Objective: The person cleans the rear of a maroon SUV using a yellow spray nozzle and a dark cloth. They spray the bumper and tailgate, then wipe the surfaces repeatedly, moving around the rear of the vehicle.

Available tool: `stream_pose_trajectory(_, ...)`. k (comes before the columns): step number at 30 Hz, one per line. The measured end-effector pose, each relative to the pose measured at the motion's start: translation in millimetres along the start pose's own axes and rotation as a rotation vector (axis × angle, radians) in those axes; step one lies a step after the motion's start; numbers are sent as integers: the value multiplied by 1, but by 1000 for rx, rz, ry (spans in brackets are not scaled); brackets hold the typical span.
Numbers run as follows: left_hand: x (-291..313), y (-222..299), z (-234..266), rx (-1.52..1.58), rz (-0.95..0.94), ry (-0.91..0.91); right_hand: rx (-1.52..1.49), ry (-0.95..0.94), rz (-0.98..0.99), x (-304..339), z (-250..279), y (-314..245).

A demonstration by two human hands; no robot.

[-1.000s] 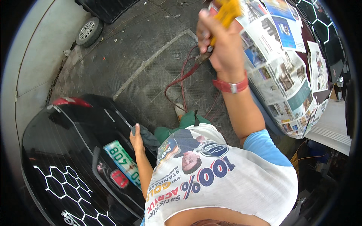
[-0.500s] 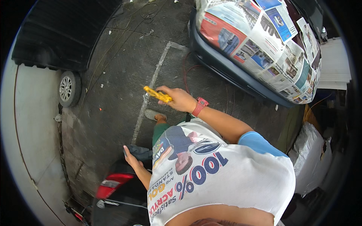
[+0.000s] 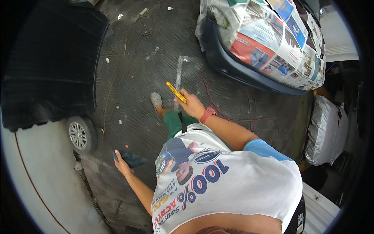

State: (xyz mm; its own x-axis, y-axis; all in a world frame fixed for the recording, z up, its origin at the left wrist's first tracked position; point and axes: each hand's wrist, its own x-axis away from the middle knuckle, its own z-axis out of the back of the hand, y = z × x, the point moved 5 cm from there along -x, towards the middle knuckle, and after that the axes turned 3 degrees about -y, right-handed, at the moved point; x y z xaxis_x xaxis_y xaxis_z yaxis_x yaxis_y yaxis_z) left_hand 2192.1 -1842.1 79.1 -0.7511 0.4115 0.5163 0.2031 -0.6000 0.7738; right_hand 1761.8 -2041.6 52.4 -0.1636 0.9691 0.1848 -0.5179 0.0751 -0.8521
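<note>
My right hand (image 3: pixel 191 104), with a red watch (image 3: pixel 208 114) on its wrist, is closed around a slim yellow tool (image 3: pixel 176 92) shaped like a utility knife. Its far end points up and to the left, over the floor. Lower and to the left, my left hand (image 3: pixel 124 163) grips a dark grey cloth (image 3: pixel 134 159) that hangs out to the right of the fingers. A dark edge shows at that hand's fingertips; I cannot tell whether it belongs to the cloth.
A car part covered in newspaper (image 3: pixel 265 37), with a dark bumper (image 3: pixel 241 70), stands at upper right. At left are a large black panel (image 3: pixel 50 66) and a wheel (image 3: pixel 81 134). A red hose (image 3: pixel 218 107) crosses the dark floor. A silver-wrapped bundle (image 3: pixel 325 130) sits at right.
The view has shifted as I move; the car with the red tail light at lower left has left the picture. My left hand with the cloth is farther left. Both hands keep their hold.
</note>
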Motion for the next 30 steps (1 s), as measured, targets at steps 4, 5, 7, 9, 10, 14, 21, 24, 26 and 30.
stream_pose_trajectory(4,-86,60,-43,231,89,2,8,-83,-102,-106,-51,-13)
stream_pose_trajectory(5,-101,75,-55,249,97,-26,-12,-95,-71,-134,-59,-31)
stream_pose_trajectory(7,-136,112,-87,100,14,-163,-55,-109,-26,-187,-81,-76)
stream_pose_trajectory(9,-165,162,-122,-207,-151,-337,-60,-113,60,-243,-104,-117)
stream_pose_trajectory(10,-178,195,-153,-343,-287,-407,-83,-111,93,-269,-109,-142)
stream_pose_trajectory(14,-214,299,-265,-213,-535,-843,-306,-83,215,-359,-126,-235)
stream_pose_trajectory(21,-266,436,-382,-538,-840,-1125,-306,73,74,-493,-132,-308)
stream_pose_trajectory(24,-318,468,-416,-610,-921,-1182,-341,127,52,-543,-146,-310)
stream_pose_trajectory(26,-359,483,-426,-706,-941,-1209,-356,104,53,-563,-149,-313)
stream_pose_trajectory(30,-391,516,-466,-413,-611,-1366,-268,264,54,-570,-143,-294)
